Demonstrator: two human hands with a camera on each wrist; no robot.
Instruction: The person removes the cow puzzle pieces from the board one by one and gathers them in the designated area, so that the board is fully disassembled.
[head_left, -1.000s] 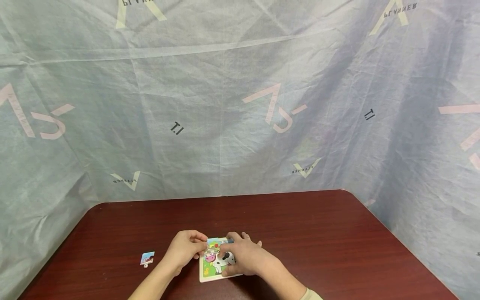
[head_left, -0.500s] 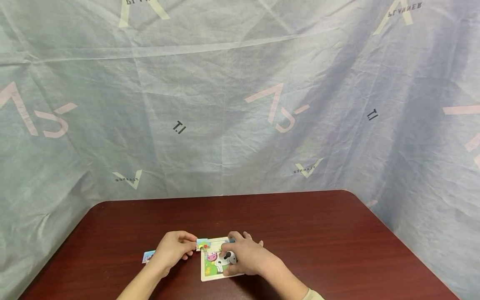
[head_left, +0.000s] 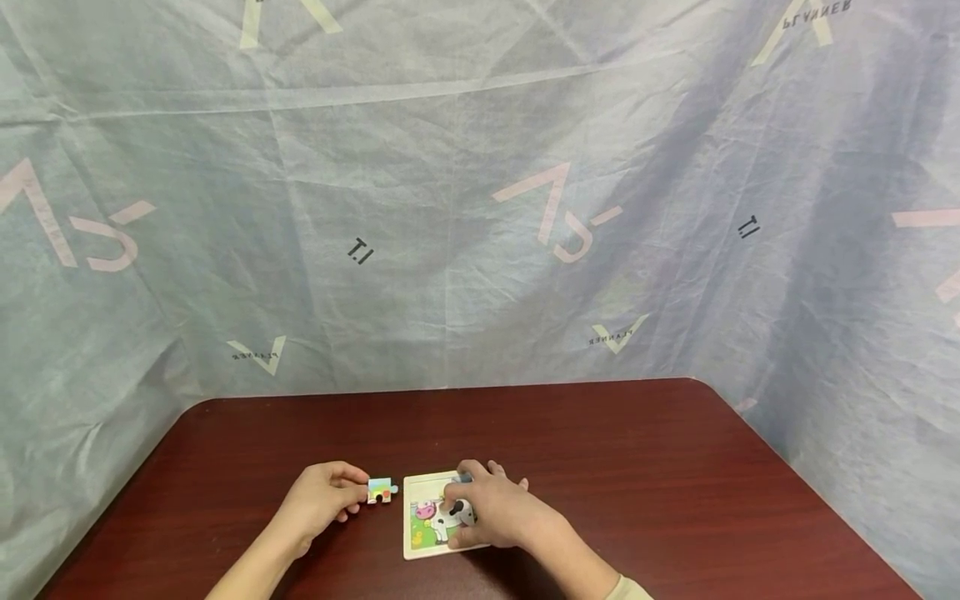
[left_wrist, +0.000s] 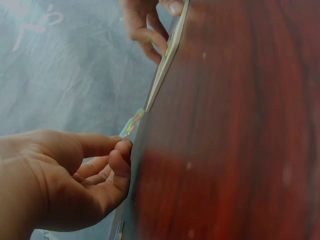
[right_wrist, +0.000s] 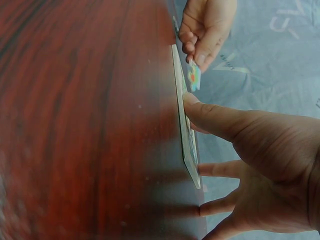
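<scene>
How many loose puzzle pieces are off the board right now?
1 in view: the puzzle piece pinched by the left hand, just left of the puzzle board. Another may lie hidden behind that hand.

- Bare table [head_left: 600, 450] is seen beyond and right of the puzzle board [head_left: 420, 537]; passage is unobstructed there
- A narrow gap separates the held piece [head_left: 381, 491] from the board
- The fabric backdrop [head_left: 480, 208] closes off the far side
</scene>
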